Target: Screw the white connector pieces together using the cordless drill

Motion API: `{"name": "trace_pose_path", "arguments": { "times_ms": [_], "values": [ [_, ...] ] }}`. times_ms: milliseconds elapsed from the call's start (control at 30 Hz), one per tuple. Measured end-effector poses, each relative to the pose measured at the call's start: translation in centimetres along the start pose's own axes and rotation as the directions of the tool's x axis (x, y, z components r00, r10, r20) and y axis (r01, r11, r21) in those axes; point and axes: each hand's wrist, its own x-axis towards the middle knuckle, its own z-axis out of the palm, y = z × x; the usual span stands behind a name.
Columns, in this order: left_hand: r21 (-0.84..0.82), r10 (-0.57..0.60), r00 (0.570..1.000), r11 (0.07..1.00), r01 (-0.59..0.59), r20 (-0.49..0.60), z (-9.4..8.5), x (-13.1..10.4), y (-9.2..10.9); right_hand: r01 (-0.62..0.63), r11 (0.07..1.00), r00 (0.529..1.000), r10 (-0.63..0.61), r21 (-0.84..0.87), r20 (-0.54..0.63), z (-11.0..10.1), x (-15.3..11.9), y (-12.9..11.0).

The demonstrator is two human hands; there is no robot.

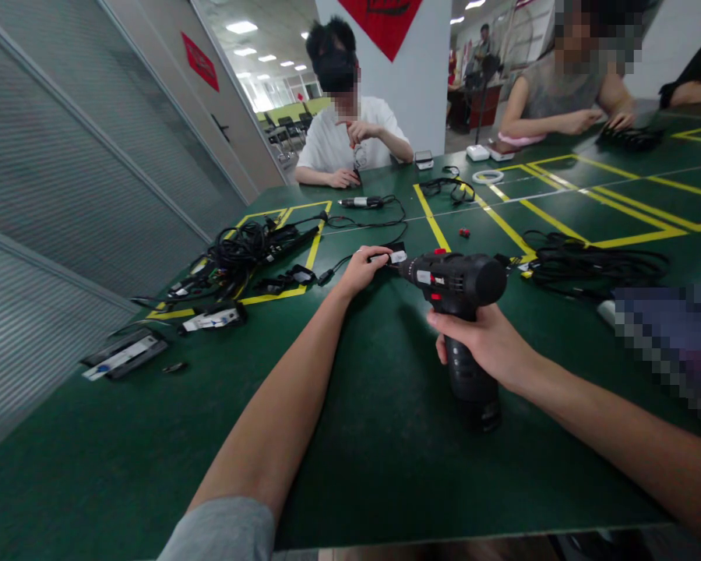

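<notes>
My right hand (pixel 487 343) is wrapped round the grip of a black cordless drill (pixel 456 282) with red accents. The drill points left and away from me, and its bit meets or nearly meets a small black device with a white label (pixel 398 256). My left hand (pixel 363 269) holds that device against the green table (pixel 350 483), fingers closed over its near end. How far the bit reaches into the device cannot be made out. A black cable with a plug (pixel 327 276) lies just left of my left hand.
Tangled black cables (pixel 248 249) lie at left, near two black-and-white devices (pixel 215 317). Another cable bundle (pixel 596 261) and a blurred-out object (pixel 678 335) are at right. An electric screwdriver (pixel 361 202) lies ahead. A person in white (pixel 350 132) sits opposite; others sit at right.
</notes>
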Motion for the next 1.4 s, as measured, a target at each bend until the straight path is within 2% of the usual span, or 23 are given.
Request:
{"name": "trace_pose_path", "arguments": {
  "times_ms": [633,867,1233,1400],
  "values": [
    [0.003,-0.006,1.000,1.000,0.006,-0.014,0.00,0.00,0.01,-0.033,0.999,0.999,0.033,0.005,0.000,-0.10,-0.09,-0.13],
    [-0.032,-0.074,0.997,0.997,0.073,-0.033,0.12,0.09,0.24,-0.027,1.000,1.000,0.027,-0.011,0.001,-0.07,-0.12,-0.19],
    [0.026,0.019,1.000,0.999,-0.018,-0.024,0.02,-0.27,0.22,-0.032,0.999,0.999,0.032,0.027,0.008,-0.19,-0.14,0.06],
    [0.023,0.008,1.000,1.000,-0.008,-0.006,-0.09,-0.39,0.19,-0.027,0.999,1.000,0.027,0.024,0.011,-0.23,-0.11,0.00]
  ]
}}
